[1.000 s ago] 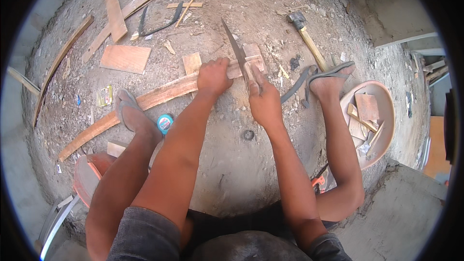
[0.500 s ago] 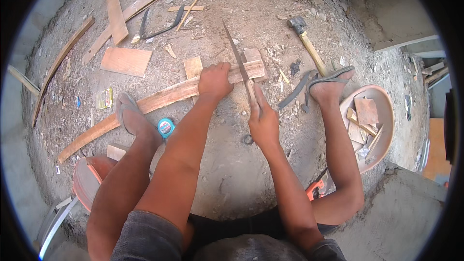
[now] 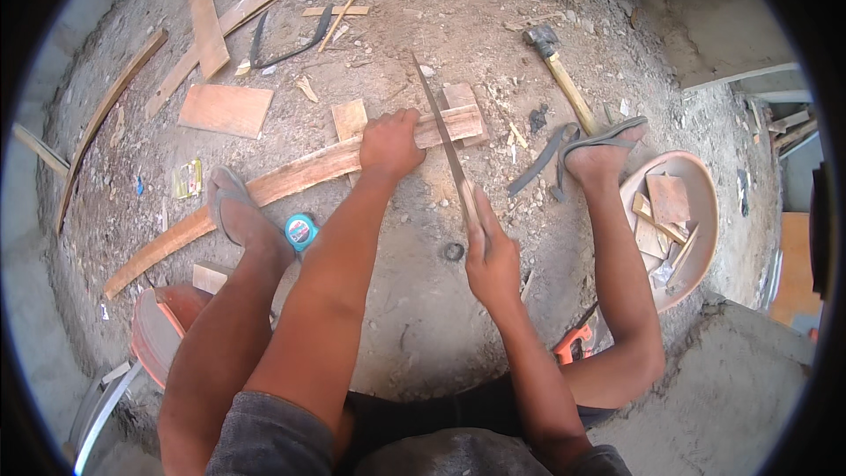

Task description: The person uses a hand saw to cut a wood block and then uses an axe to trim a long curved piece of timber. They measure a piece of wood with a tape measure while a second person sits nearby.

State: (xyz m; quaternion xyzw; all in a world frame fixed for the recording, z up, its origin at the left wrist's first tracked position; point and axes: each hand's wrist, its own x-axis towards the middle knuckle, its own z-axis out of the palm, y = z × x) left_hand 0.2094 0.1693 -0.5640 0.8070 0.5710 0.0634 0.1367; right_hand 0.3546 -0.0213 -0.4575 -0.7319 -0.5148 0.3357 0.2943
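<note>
A long wooden plank (image 3: 300,168) lies slantwise on the ground, its far right end resting over small wood blocks (image 3: 349,116). My left hand (image 3: 392,145) is closed over the plank near that end, pressing it down. My left foot, in a sandal (image 3: 227,194), is on the plank farther down. In my right hand (image 3: 493,264) is the handle of a handsaw (image 3: 449,146), fingers wrapped round it. The saw's narrow, tapering blade crosses the plank just right of my left hand, its tip pointing away from me.
A blue tape measure (image 3: 301,231) lies beside my left forearm. To the right are a hammer (image 3: 564,79) and a basin (image 3: 702,251) of wood scraps. An orange-handled tool (image 3: 573,343) sits by my right leg. Loose boards (image 3: 226,110) lie at the far left.
My right hand has drawn the saw back toward me and slightly right, so the handle is farther from the plank. My left hand stays on the plank.
</note>
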